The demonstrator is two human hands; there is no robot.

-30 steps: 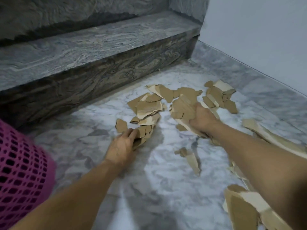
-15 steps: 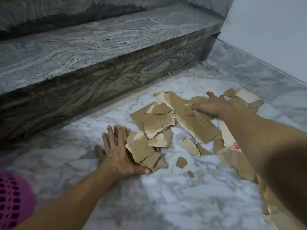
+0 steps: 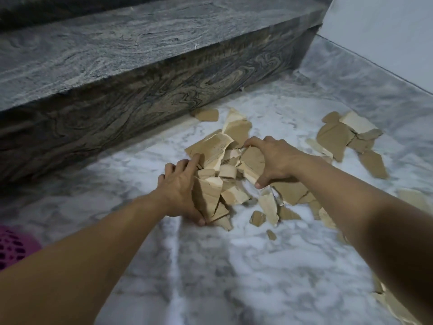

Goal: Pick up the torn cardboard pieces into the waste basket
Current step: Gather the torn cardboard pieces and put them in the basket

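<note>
A heap of torn brown cardboard pieces lies on the marble floor in the middle of the head view. My left hand presses against the heap's left side, fingers curled around the pieces. My right hand clamps the heap from the right, thumb low and fingers over the top. A second cluster of cardboard pieces lies further right. Small scraps sit just in front of the heap. The pink mesh waste basket shows only as a corner at the left edge.
A dark veined stone step runs across the back, close behind the heap. A pale wall and grey skirting border the floor at the right. More cardboard pieces lie at the lower right, partly hidden by my right forearm.
Both hands have moved inward and pushed the spread pieces into one raised heap between them. The left hand was flat on the floor before. The view has shifted, showing less of the basket.
</note>
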